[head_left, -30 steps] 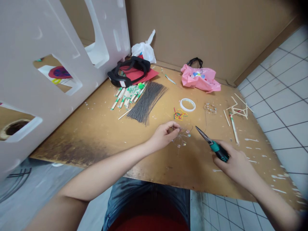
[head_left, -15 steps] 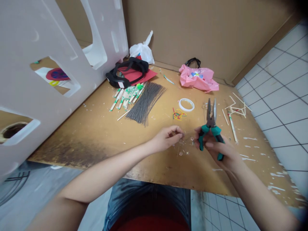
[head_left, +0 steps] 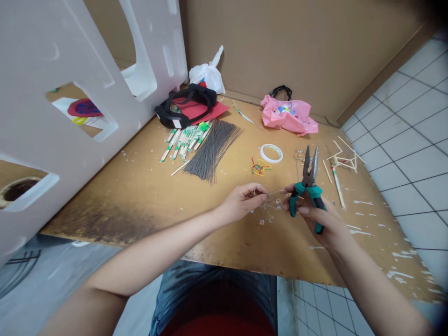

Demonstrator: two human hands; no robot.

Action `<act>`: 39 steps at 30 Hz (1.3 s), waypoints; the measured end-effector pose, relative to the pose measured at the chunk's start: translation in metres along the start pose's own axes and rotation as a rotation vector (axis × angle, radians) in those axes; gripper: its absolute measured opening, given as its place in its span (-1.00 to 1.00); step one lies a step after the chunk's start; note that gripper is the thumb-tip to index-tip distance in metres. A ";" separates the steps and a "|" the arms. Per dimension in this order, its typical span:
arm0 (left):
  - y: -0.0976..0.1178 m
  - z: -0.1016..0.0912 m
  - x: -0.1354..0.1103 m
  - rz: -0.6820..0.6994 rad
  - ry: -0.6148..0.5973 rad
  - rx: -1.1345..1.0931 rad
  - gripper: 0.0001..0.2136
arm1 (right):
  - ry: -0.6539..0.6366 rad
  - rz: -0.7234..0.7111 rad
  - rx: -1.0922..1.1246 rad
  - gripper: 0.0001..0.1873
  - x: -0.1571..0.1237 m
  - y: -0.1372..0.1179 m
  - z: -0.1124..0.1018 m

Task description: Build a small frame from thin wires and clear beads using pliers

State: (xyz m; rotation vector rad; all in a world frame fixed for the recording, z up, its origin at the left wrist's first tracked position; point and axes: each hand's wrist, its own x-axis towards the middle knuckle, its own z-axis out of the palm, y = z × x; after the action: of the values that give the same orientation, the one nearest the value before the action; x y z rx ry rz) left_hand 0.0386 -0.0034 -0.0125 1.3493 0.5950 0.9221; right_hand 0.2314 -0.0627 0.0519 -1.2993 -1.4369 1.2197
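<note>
My left hand pinches a thin wire piece with small clear beads just above the wooden table. My right hand is closed round the green handles of needle-nose pliers, whose jaws point up and away, slightly apart. The fingertips of my right hand also touch the wire's right end, close to my left hand.
On the table lie a bundle of dark wires, wrapped chopsticks, coloured rubber bands, a tape roll, a pink bag, a black strap on red paper and a stick frame. White foam panels stand left.
My right hand has swung the pliers from pointing left to upright and moved in beside my left hand. The left hand has kept its pinch on the beaded wire.
</note>
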 end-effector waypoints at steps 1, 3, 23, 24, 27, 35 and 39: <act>0.001 0.000 0.000 0.014 0.018 0.028 -0.81 | 0.026 -0.021 -0.129 -0.65 -0.003 0.000 -0.002; 0.003 -0.001 0.000 0.060 0.075 0.105 -0.84 | 0.088 -0.081 -0.445 -0.67 -0.010 0.002 -0.005; 0.004 -0.008 -0.002 0.491 0.223 0.591 -0.92 | 0.297 -0.339 -1.423 -0.56 -0.020 0.029 -0.006; 0.005 -0.008 -0.002 0.476 0.224 0.577 -0.92 | 0.300 -0.358 -1.418 -0.57 -0.020 0.030 -0.006; 0.007 -0.006 -0.002 0.410 0.215 0.489 -0.92 | 0.320 -0.429 -1.425 -0.58 -0.020 0.033 -0.007; 0.012 -0.003 -0.003 0.201 0.175 0.292 -0.89 | 0.400 -0.555 -1.623 -0.61 -0.018 0.029 -0.010; 0.012 -0.003 -0.003 0.188 0.189 0.274 -0.88 | 0.381 -0.556 -1.644 -0.60 -0.018 0.028 -0.009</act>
State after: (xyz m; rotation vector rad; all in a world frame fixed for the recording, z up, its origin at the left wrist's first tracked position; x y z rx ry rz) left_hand 0.0324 -0.0045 -0.0016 1.5936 0.7695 1.1615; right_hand 0.2476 -0.0798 0.0270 -1.6667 -2.2599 -0.8580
